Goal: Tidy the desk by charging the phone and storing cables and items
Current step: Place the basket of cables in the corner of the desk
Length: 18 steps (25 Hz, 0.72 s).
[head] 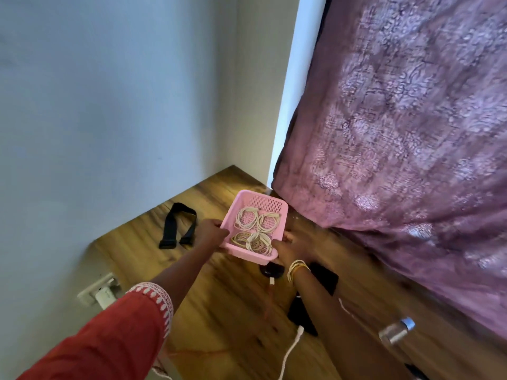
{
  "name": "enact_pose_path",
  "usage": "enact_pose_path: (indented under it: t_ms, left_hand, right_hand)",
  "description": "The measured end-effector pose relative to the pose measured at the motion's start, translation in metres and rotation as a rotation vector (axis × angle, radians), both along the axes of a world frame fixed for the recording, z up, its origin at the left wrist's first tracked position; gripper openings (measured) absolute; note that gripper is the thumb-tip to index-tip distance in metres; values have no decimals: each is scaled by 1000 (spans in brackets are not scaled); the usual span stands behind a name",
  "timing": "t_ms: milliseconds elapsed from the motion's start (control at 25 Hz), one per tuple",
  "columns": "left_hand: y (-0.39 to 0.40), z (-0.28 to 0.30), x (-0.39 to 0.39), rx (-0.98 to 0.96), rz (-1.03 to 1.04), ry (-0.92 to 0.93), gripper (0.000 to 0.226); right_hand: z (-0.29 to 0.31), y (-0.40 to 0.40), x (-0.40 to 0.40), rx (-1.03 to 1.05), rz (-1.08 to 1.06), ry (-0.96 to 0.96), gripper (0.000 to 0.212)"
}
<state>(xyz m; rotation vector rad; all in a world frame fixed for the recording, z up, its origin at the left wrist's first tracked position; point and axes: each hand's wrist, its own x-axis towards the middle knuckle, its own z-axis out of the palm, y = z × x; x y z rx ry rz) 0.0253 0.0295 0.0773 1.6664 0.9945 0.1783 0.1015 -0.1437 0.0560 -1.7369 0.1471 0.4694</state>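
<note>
Head: both hands on cable basket

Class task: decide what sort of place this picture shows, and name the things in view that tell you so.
Probably a room in a home, at a corner desk. A wood-grain desk top meets a plain pale wall, a patterned purple curtain hangs beside it, and a white wall socket holds a plugged-in charger.

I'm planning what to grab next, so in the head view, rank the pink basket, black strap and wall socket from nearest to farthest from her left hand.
1. Pink basket: held by the left hand.
2. Black strap: just left, on the desk.
3. Wall socket: lower left, on the wall.
</note>
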Motion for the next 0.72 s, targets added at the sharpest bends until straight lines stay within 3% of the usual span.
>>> enact_pose_path:
  t_ms: [240, 480, 720]
  left_hand:
    - [77, -21, 55, -101, 157, -85, 27]
    - [141, -61, 109, -119, 107, -99, 28]
    - [166, -66, 141, -232, 280, -235, 26]
  right_hand:
    - [-20, 89, 54, -71, -44, -129, 15]
    - [-42, 150, 93, -143, 22, -184, 25]
    - [-55, 181, 126, -43, -18, -95, 26]
